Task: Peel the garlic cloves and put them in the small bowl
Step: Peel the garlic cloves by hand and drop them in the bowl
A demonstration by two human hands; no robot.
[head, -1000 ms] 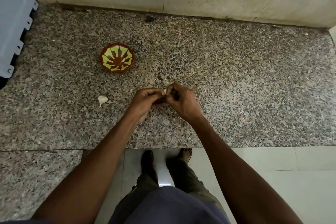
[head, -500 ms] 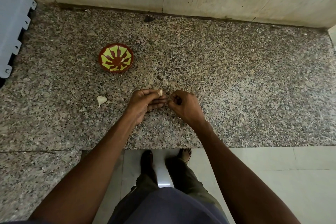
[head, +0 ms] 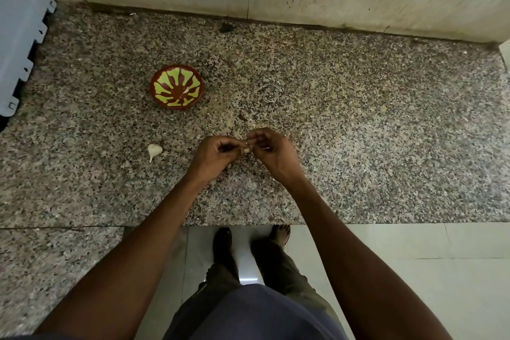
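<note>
1. Garlic clove [head: 246, 149] sits pinched in the fingertips of the left hand [head: 215, 153], held just above the speckled table [head: 358, 132], with the right hand [head: 271, 150] touching it from the other side
2. Left grip is pressed together on the clove; the right fingers are curled and pinched at the clove's tip, apparently on a bit of skin, though that part is too small to tell for sure
3. The step in hand looks like stripping the papery skin. To do it well, the left hand should hold the clove firmly by its base while the right nips the loose edge and pulls along the length, not across
4. Turning the clove a little between pulls should help expose the skin that clings
5. A second garlic piece [head: 153, 151] lies on the table to the left, well apart from the hands, unpeeled by the look of it
6. The small bowl [head: 177, 86] stands farther back and left; a pale bit inside may be a peeled clove. The finished one should be dropped in gently, so it does not bounce out
</note>
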